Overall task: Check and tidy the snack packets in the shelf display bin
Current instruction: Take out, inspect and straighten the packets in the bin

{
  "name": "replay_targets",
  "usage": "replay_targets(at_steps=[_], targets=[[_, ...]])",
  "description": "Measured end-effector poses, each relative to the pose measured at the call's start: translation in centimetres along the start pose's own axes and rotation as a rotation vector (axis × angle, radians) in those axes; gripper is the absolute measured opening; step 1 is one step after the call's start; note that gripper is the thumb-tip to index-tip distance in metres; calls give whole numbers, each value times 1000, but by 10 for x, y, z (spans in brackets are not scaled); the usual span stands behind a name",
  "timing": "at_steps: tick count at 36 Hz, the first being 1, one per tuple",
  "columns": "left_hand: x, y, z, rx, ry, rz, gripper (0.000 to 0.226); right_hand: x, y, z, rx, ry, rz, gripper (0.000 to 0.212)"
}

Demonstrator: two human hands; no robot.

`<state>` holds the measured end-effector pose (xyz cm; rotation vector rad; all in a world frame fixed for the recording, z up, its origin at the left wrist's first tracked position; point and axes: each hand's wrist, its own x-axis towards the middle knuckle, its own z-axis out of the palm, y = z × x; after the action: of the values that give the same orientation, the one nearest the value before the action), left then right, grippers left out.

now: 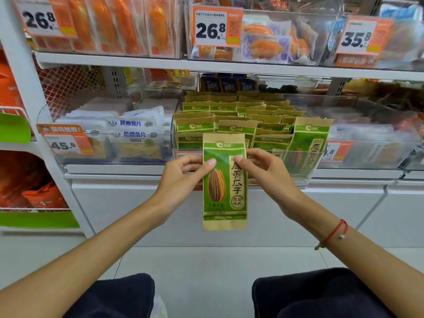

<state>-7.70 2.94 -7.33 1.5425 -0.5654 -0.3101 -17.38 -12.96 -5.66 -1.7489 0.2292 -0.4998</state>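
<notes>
both forearms outstretched, left hand (183,173) and right hand (263,171) raised, fingers pinching inward

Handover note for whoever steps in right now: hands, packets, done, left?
Left hand and right hand both pinch one green seed packet at its upper edges, held upright in front of the clear bin, outside it.
Other packets stand in rows in the bin; one at the front right leans, sitting higher than the rest.
Done: one packet pulled out and facing the camera.
Left: probably return it to the front row and straighten the leaning one.
</notes>
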Motion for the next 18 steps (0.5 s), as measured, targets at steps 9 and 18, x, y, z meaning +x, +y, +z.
replay_targets(at_steps=[9,18], targets=[[0,-1,-3,33,-62,-11,22,-1,-1,-1,-2,51,16,20],[1,-1,-4,39,33,-9,28,-2,-2,2,-90,70,-67,10]])
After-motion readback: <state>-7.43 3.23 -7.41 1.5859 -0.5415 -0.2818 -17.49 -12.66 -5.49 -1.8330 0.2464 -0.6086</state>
